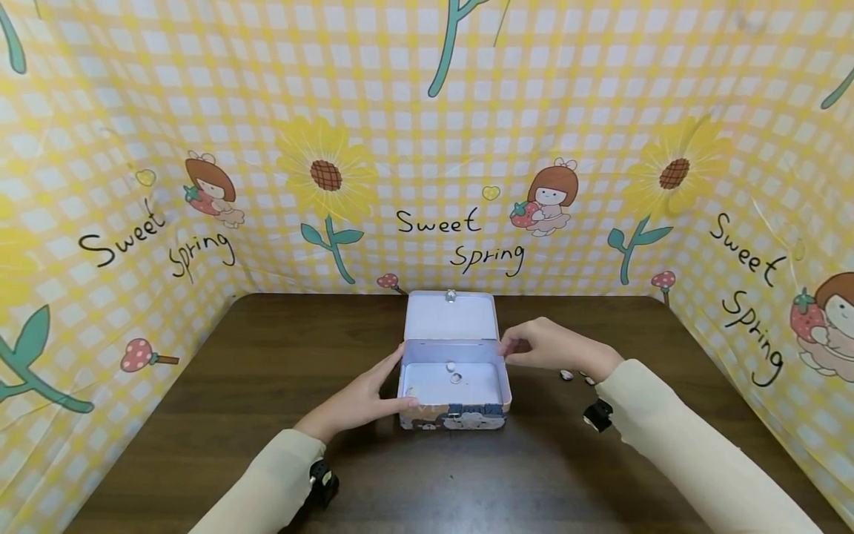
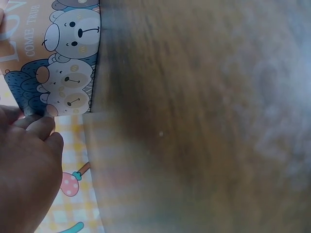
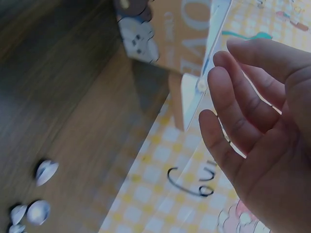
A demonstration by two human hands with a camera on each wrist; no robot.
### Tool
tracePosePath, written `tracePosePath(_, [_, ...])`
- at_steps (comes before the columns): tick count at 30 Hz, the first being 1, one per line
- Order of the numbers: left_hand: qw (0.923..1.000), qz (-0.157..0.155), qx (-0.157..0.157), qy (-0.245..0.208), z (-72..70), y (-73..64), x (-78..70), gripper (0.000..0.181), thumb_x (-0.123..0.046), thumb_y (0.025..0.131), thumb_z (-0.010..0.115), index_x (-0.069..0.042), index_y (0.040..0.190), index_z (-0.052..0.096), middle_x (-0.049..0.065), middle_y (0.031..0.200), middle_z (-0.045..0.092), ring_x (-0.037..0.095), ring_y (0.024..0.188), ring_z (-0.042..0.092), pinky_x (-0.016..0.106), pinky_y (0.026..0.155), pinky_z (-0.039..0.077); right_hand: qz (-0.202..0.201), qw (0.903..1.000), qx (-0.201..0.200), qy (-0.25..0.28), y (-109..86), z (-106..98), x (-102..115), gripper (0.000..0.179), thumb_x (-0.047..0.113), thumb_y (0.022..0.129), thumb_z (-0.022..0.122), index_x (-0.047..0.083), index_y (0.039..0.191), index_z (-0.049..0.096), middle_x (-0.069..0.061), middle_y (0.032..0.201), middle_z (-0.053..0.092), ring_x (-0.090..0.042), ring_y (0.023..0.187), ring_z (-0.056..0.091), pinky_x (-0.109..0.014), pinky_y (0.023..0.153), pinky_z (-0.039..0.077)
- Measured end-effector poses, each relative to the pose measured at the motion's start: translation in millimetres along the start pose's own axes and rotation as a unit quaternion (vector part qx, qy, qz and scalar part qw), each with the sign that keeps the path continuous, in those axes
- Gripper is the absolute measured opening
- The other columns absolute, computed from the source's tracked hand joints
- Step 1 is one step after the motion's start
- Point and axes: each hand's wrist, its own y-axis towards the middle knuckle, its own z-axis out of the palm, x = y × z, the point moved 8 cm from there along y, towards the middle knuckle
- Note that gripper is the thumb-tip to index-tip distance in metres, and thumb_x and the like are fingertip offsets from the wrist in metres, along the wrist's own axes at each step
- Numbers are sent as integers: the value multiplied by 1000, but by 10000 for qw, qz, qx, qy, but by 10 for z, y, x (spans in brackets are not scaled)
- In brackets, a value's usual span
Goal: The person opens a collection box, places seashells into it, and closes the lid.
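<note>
A small hinged tin box (image 1: 480, 418) with cartoon bears on its sides stands on the table, its pale lid (image 1: 450, 319) raised. Inside lie several small whitish shell-like pieces (image 1: 456, 378), one of them at the front left corner. My left hand (image 1: 360, 402) holds the box's left side, thumb over the front rim and fingers along the outer wall. At the right rim is my right hand (image 1: 557, 345); in the right wrist view its fingers (image 3: 224, 94) curve loosely and nothing shows between them.
More of the whitish shell-like pieces (image 1: 566, 375) lie on the dark wooden table (image 1: 280, 356), to the right of the box, close to the right wrist. A yellow checked cloth (image 1: 427, 148) hangs behind and along both sides.
</note>
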Motion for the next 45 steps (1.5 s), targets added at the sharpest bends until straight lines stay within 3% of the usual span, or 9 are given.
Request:
tracePosePath(7, [10000,-10,10,-69,5,5,0,105,-53,89,73,-26,163,4,-1,167,5,22,150,11,58,115,22,103,9999,-70,-34,-201,-40,-186,6,12,95,70,14,99,73,10,91,68,-7,84,63,-32,77,54])
tracePosePath(12, [10000,-2,10,-69,2,8,2,105,-53,89,72,-27,163,3,0,168,5,22,150,11,58,115,22,404,9991,-52,125,-313,-50,-360,6,11,95,70,14,100,73,9,91,69,-9,83,63,-31,75,54])
tracePosePath(19, [10000,2,6,-61,5,6,2,105,-54,89,72,-27,163,3,0,168,5,21,151,10,58,115,21,828,9958,-3,402,-456,-13,-647,12,8,95,69,3,105,72,3,91,70,-15,78,65,-30,70,53])
tracePosePath(26, [10000,25,-30,-38,5,2,4,104,-53,89,72,-27,163,4,-4,167,4,21,150,10,57,115,22,1259,9909,65,480,-581,70,-899,14,10,93,71,4,106,71,2,90,69,-16,73,62,-30,59,50])
tracePosePath(34, [10000,6,-20,-42,4,-3,-15,104,-52,89,72,-27,163,4,-5,167,5,21,150,11,57,115,22,1374,9898,93,365,-656,170,-1088,17,9,89,76,7,105,73,0,96,66,-14,85,60,-34,73,50])
tracePosePath(45, [10000,-12,-29,-38,6,-1,-1,104,-53,89,72,-28,163,4,-6,167,5,21,150,11,57,115,22,1558,9861,87,574,-688,200,-1215,13,10,90,75,8,103,73,1,93,67,-15,86,63,-34,74,52])
